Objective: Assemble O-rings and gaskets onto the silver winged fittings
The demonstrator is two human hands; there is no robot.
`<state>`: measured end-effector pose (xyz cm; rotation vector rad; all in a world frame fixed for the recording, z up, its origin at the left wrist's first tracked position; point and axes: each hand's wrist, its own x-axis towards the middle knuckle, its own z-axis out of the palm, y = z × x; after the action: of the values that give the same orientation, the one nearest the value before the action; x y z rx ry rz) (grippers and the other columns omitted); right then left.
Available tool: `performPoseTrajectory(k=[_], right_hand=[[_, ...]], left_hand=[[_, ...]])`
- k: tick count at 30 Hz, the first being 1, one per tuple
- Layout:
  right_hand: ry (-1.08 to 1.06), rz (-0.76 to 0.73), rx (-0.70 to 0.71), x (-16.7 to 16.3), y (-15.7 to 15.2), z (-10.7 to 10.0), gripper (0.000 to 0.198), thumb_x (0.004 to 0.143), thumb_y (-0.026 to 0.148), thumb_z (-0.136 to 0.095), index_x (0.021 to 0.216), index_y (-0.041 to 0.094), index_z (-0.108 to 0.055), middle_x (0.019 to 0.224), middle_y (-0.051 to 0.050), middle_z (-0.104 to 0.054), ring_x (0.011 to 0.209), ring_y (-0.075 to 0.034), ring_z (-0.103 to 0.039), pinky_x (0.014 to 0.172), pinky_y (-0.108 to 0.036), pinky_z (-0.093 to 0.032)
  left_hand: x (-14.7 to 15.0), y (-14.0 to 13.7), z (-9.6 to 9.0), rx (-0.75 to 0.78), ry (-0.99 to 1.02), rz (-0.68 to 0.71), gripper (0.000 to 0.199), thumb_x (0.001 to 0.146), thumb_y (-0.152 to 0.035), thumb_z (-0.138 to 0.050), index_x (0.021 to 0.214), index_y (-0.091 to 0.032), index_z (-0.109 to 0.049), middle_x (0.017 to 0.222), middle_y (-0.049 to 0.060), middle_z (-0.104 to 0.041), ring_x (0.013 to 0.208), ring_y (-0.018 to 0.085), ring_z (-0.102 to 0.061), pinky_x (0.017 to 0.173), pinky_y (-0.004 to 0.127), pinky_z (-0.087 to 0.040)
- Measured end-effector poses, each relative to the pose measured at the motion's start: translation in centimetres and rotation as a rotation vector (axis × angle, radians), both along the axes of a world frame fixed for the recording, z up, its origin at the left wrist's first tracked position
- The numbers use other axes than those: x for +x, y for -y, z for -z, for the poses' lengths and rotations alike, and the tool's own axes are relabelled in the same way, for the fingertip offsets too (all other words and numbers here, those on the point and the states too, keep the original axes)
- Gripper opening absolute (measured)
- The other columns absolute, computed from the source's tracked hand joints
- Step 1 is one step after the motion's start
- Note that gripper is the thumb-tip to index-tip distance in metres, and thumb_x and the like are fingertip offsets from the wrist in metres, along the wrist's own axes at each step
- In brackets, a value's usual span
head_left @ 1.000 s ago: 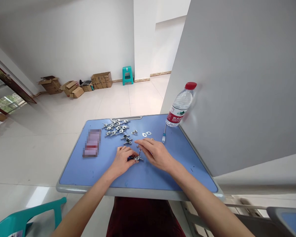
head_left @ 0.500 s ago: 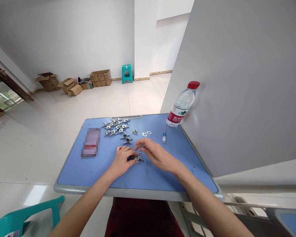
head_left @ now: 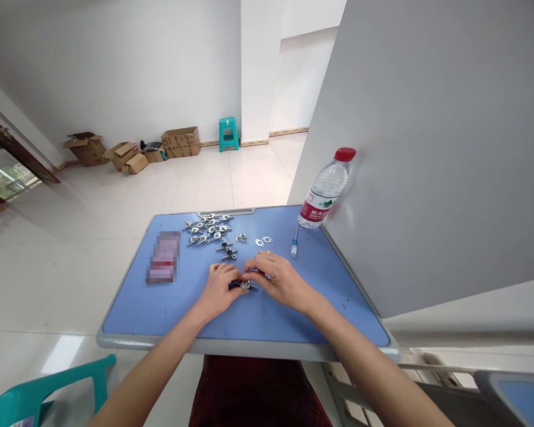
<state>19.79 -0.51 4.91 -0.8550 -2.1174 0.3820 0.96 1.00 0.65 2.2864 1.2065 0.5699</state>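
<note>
My left hand (head_left: 221, 288) grips a small metal fitting (head_left: 248, 285) against the blue table, thumb and fingers closed on its left side. The fitting has a rounded body and a thin rod sticking out to the right. Just above it my right hand (head_left: 281, 280) is closed in a pinch, its fingertips almost at the fitting; what they hold is hidden. Beyond the hands lie two similar fittings with dark round centres (head_left: 228, 252). Two flat oval metal plates (head_left: 263, 241) and a small metal bracket (head_left: 241, 238) rest near them.
Several metal fittings (head_left: 209, 228) are heaped at the table's (head_left: 285, 326) back. A blurred pinkish flat object (head_left: 164, 257) lies left. A clear-handled screwdriver (head_left: 294, 246) and a red-capped water bottle (head_left: 324, 193) are at right, beside a grey panel (head_left: 427, 148).
My right hand's fingertips have lowered and closed over the fitting, covering the thin upright piece seen between them before. My left hand stays in place.
</note>
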Motion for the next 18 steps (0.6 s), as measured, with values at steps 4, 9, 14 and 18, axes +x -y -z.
performPoseTrajectory(k=[4,9,14,18], right_hand=[[-0.039,0.118,0.009,-0.3,-0.1,0.9,0.023,0.099,0.034,-0.047,0.082,0.021,-0.057,0.067,-0.002,-0.062,0.059,-0.014,-0.054,0.057,-0.026,-0.043],[-0.067,0.226,0.008,-0.8,0.0,1.6,0.023,0.097,0.035,-0.05,0.08,0.02,-0.054,0.065,-0.001,-0.061,0.055,-0.013,-0.053,0.053,-0.024,-0.041],[-0.085,0.297,-0.005,-1.0,0.2,1.8,0.021,0.095,0.035,-0.052,0.08,0.02,-0.055,0.065,-0.001,-0.061,0.055,-0.013,-0.054,0.053,-0.025,-0.041],[-0.132,0.251,-0.019,-0.5,0.1,1.5,0.018,0.096,0.03,-0.05,0.083,0.02,-0.058,0.071,-0.003,-0.065,0.06,-0.015,-0.057,0.058,-0.027,-0.044]], left_hand=[[0.0,0.1,-0.2,-0.004,0.015,0.015,0.004,0.085,-0.028,-0.068,0.084,-0.024,-0.067,0.083,-0.002,-0.066,0.084,0.019,-0.056,0.09,0.039,-0.036],[0.1,0.3,-0.4,0.005,0.04,0.009,0.003,0.084,-0.023,-0.069,0.084,-0.024,-0.066,0.083,-0.003,-0.066,0.083,0.019,-0.056,0.09,0.038,-0.035],[0.1,0.3,-0.3,-0.007,0.057,0.008,0.005,0.084,-0.023,-0.069,0.083,-0.023,-0.065,0.086,-0.003,-0.068,0.086,0.019,-0.058,0.092,0.039,-0.034],[0.0,0.2,-0.2,-0.019,0.068,0.011,0.006,0.083,-0.024,-0.071,0.083,-0.023,-0.064,0.085,-0.003,-0.068,0.086,0.019,-0.058,0.093,0.039,-0.033]])
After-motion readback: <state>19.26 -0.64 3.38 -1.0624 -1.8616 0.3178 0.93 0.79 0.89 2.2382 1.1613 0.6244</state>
